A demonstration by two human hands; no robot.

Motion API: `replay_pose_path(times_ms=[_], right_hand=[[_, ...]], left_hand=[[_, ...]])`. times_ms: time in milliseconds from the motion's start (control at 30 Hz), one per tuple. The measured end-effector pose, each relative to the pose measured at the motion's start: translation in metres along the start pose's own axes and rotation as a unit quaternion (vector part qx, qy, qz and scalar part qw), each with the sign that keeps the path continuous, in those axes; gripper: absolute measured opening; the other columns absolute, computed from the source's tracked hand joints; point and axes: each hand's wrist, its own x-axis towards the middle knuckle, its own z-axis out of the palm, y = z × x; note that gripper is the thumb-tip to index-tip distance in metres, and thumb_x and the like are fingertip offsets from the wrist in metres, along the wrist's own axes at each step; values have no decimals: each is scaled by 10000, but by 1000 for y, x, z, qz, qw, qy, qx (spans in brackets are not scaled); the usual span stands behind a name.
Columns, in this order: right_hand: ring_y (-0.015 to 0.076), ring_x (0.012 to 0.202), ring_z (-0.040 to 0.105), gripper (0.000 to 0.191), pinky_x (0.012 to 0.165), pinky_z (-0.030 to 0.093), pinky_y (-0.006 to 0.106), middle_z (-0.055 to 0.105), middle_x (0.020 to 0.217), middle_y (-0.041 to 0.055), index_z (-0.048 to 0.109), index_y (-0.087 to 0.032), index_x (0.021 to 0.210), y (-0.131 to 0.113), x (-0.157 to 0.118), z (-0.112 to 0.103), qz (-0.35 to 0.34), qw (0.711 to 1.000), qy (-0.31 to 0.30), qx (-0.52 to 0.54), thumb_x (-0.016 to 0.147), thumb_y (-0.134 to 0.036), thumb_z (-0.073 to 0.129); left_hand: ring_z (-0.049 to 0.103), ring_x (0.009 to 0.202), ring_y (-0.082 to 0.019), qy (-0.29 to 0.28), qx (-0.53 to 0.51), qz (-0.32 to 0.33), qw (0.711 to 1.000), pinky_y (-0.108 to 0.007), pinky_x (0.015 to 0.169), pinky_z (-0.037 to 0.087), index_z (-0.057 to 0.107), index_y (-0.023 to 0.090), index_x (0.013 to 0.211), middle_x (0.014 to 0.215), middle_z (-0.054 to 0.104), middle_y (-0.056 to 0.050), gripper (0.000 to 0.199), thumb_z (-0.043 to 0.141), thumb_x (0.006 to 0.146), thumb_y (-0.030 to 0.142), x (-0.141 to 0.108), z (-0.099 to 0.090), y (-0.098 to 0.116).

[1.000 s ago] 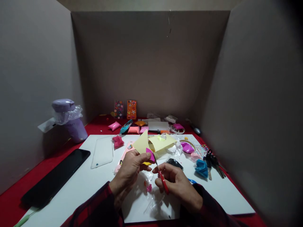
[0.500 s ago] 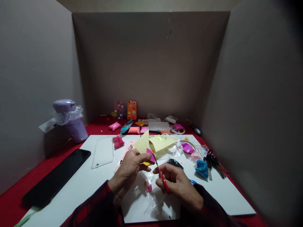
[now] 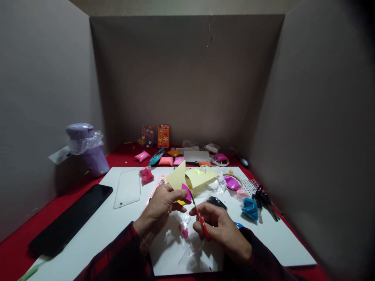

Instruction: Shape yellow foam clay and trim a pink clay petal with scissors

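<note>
Between its thumb and fingers my left hand (image 3: 159, 205) pinches a small magenta piece (image 3: 185, 192), which looks like paper. A pale yellow paper sheet (image 3: 177, 177) rises just behind that hand; whether the fingers hold it too I cannot tell. My right hand (image 3: 221, 226) grips red-handled scissors (image 3: 202, 226), their blades pointing up at the edge of the magenta piece. Behind the fingers lies a second yellow sheet (image 3: 202, 177). A pink phone case (image 3: 154, 187) is partly hidden by my left hand. Below both hands, clear plastic wrap (image 3: 190, 246) with a pink bit rests on the white board.
A black phone (image 3: 72, 218) and a clear phone case (image 3: 127, 189) lie to the left, near a purple bottle (image 3: 95, 156). Keys (image 3: 263, 199) and a blue packet (image 3: 250, 208) are on the right. Two decorated cases, one orange (image 3: 163, 136), stand at the back.
Almost nothing differs. Both hands, the magenta piece and the scissors keep nearly the same position; the yellow sheet behind my left hand has shifted very slightly to the right.
</note>
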Motion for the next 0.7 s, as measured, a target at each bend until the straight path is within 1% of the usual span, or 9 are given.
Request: replay_pose_path(times_ms=[167, 400, 567, 700], right_hand=[[64, 470, 415, 440, 477, 305, 180, 473, 523, -53, 556, -125, 880, -2, 0, 0, -14, 1000, -10, 18, 660, -446, 762], [89, 502, 478, 439, 485, 325, 187, 505, 554, -35, 574, -124, 885, -4, 0, -2, -5, 1000, -12, 16, 639, -431, 769], [84, 486, 467, 445, 494, 341, 194, 494, 538, -42, 576, -121, 883, -2, 2, -2, -10, 999, -14, 29, 629, -429, 773], [80, 492, 467, 433, 486, 325, 186, 505, 550, -36, 571, -118, 873, -2, 2, -2, -14, 999, -16, 35, 636, -420, 771]], left_hand=[[591, 631, -145, -6, 1, 0, 1000, -203, 480, 454, 682, 83, 850, 794, 677, -125, 338, 683, 663, 364, -1, -1, -1], [579, 621, -139, -6, -8, 3, 1000, -198, 468, 456, 687, 84, 838, 796, 676, -122, 318, 695, 647, 338, 0, 0, -1], [571, 607, -131, -7, -9, 4, 1000, -195, 465, 459, 687, 83, 820, 765, 671, -107, 273, 680, 662, 306, 0, -1, -3], [574, 609, -130, -13, -15, 11, 1000, -197, 472, 464, 686, 89, 804, 737, 665, -92, 207, 656, 674, 248, 0, -1, -3]])
